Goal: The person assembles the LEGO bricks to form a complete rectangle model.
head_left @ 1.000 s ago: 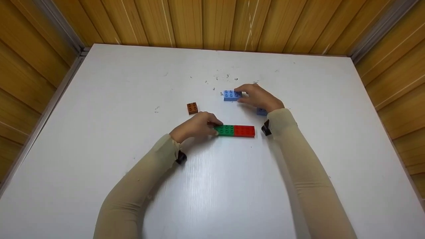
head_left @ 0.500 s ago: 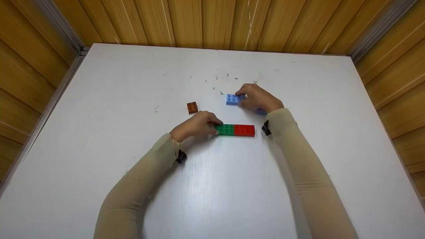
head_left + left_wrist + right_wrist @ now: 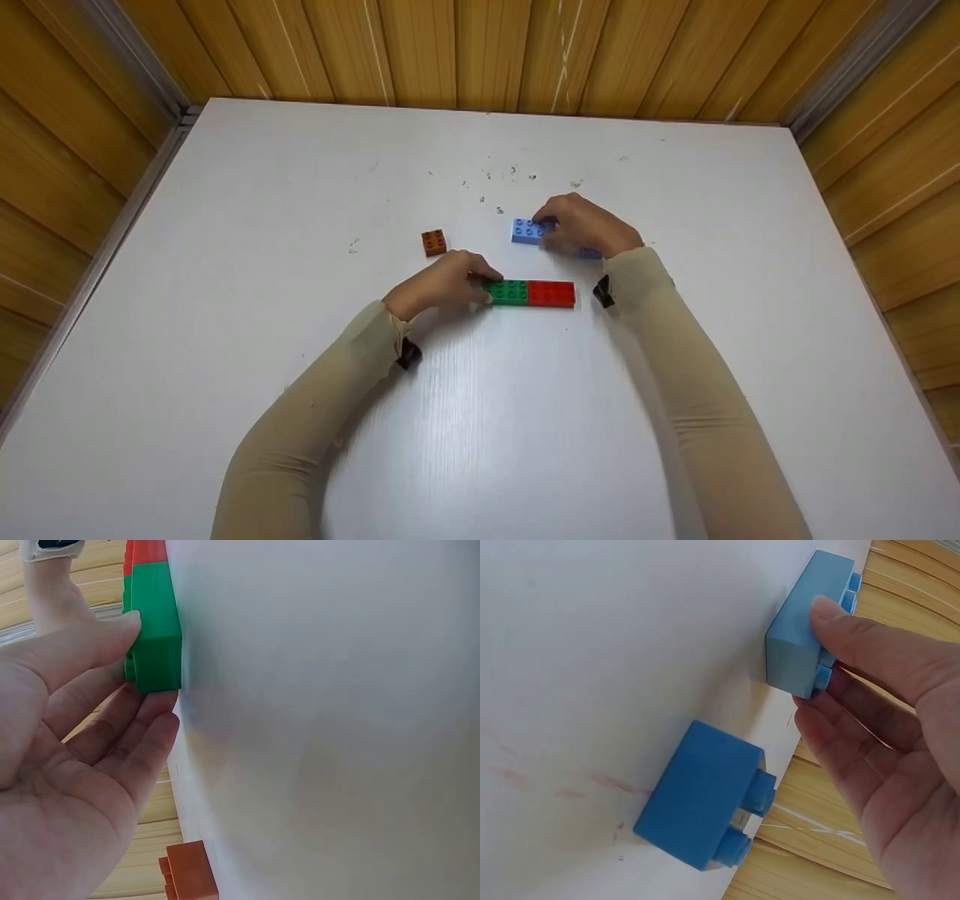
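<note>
A green building brick (image 3: 514,292) lies end to end with a red building brick (image 3: 552,294) on the white table. My left hand (image 3: 448,282) pinches the green brick at its left end, thumb (image 3: 124,634) on the near side. Farther back, my right hand (image 3: 589,225) pinches a light blue building brick (image 3: 528,231) by its right end; its thumb (image 3: 840,622) presses the long side. Under the right wrist sits a darker blue brick (image 3: 701,795), mostly covered by that hand in the head view. A small brown brick (image 3: 433,242) lies just beyond the left hand.
The white table (image 3: 300,187) has dark specks and scuffs toward its far middle. Yellow wood-look panels (image 3: 487,52) wall it in at the back and sides, with grey metal posts at the corners.
My right hand has drawn the light blue brick a little nearer and slightly right, toward the green and red bricks. The left hand keeps its hold on the green brick and stays put.
</note>
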